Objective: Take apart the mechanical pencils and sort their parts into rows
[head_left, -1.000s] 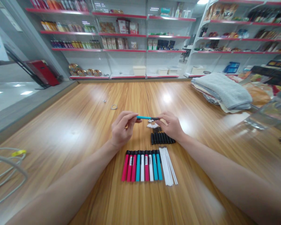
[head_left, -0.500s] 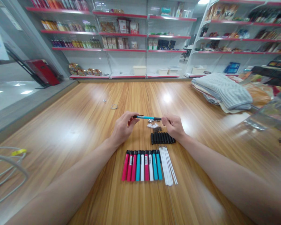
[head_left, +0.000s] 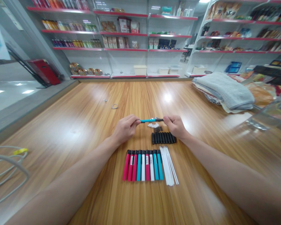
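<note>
A blue pen (head_left: 148, 120) with a black grip is held level above the table between both hands. My left hand (head_left: 127, 128) is closed around its black clip end. My right hand (head_left: 175, 126) pinches the black tip end. Under and just beyond the pen lie small metal tips (head_left: 154, 118), white plugs (head_left: 152, 125) and dark springs (head_left: 158, 129). Nearer me is a row of black grips (head_left: 164, 138). Closer still are several pen barrels (head_left: 143, 165) in pink, blue and white with black tops, beside a fan of white refills (head_left: 169, 165).
Folded cloths (head_left: 224, 90) and a clear container (head_left: 263, 115) are at the right. A coiled cable (head_left: 21, 168) lies at the left edge. A small ring (head_left: 114, 106) sits farther back on the wooden table (head_left: 89, 103). Stocked shelves (head_left: 124, 33) stand beyond.
The pen has rotated in my hands, so its label no longer shows. My left hand has shifted slightly right and its fingers now cover more of the clip end.
</note>
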`<state>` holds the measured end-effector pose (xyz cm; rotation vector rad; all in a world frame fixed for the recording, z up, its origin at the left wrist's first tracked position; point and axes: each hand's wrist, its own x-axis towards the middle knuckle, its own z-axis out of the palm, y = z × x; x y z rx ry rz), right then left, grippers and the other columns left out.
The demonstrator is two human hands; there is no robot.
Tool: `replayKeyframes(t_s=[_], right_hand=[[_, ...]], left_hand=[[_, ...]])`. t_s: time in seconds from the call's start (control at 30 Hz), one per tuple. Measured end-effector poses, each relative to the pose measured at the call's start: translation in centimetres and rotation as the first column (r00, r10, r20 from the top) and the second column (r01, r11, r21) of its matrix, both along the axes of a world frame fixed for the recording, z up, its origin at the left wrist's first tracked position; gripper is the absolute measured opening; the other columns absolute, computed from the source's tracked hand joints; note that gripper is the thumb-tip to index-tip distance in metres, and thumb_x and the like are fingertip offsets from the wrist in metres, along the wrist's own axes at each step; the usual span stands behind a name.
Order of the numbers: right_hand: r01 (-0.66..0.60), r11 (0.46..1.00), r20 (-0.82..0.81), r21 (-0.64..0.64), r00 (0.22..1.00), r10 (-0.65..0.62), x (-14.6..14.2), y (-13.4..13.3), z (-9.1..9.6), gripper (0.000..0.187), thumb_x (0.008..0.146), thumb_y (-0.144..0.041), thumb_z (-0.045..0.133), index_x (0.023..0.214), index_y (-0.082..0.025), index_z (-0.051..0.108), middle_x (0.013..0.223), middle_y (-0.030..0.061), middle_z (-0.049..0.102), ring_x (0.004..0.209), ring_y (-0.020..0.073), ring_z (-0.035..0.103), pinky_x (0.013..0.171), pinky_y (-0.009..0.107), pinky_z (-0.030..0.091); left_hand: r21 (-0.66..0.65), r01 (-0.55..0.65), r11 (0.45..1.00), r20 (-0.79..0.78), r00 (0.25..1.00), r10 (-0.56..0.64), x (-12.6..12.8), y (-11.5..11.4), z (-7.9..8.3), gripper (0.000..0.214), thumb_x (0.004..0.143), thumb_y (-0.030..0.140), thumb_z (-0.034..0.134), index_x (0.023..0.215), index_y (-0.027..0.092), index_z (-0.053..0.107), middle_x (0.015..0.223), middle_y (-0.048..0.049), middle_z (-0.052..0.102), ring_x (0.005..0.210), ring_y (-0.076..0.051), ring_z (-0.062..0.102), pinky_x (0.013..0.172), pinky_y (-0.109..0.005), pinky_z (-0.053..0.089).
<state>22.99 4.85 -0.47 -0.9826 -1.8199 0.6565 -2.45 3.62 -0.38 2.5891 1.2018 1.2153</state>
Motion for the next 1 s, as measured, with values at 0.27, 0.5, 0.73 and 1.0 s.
replayKeyframes(t_s=[0.27,0.5,0.73,1.0], right_hand=[[0.0,0.996,-0.13,-0.093,0.991,-0.012,0.18,0.59,-0.77,0.052,0.089,-0.051,0.046,0.051,-0.02,0.028,0.05,-0.0045,0.023,0.046,0.0071,0.021,0.046,0.027,0.016],[-0.019,0.995,-0.138,-0.097,0.99,0.006,0.15,0.68,-0.88,0.052,0.09,-0.048,0.046,0.05,-0.019,0.029,0.049,-0.0048,0.023,0.045,0.0066,0.021,0.046,0.027,0.016],[-0.023,0.995,-0.145,-0.101,0.989,0.009,0.13,0.69,-0.85,0.053,0.089,-0.05,0.047,0.05,-0.019,0.028,0.049,-0.0048,0.023,0.045,0.0062,0.021,0.046,0.026,0.015],[-0.045,0.994,-0.11,-0.097,0.993,0.034,-0.13,0.24,-0.34,0.053,0.089,-0.051,0.045,0.049,-0.019,0.032,0.049,-0.0041,0.027,0.045,0.007,0.025,0.046,0.026,0.018]], left_hand=[[0.036,0.008,0.999,0.019,1.0,-0.009,0.26,-0.02,-0.06,0.017,0.09,0.033,0.052,0.095,0.018,0.059,0.083,-0.0031,0.06,0.072,-0.013,0.055,0.065,-0.024,0.043],[0.075,-0.026,0.997,-0.121,0.992,0.035,-0.15,0.24,-0.28,0.022,0.093,0.032,0.046,0.089,0.017,0.061,0.075,-0.0038,0.058,0.069,-0.013,0.054,0.063,-0.024,0.04],[0.028,-0.021,0.999,-0.059,0.998,0.022,0.13,0.08,-0.34,0.026,0.092,0.037,0.048,0.108,0.018,0.058,0.085,-0.0042,0.063,0.076,-0.014,0.058,0.067,-0.024,0.044],[0.055,-0.001,0.999,-0.127,0.992,0.008,0.23,0.11,-0.43,0.021,0.093,0.033,0.047,0.097,0.017,0.061,0.083,-0.0062,0.063,0.078,-0.016,0.059,0.071,-0.028,0.046]])
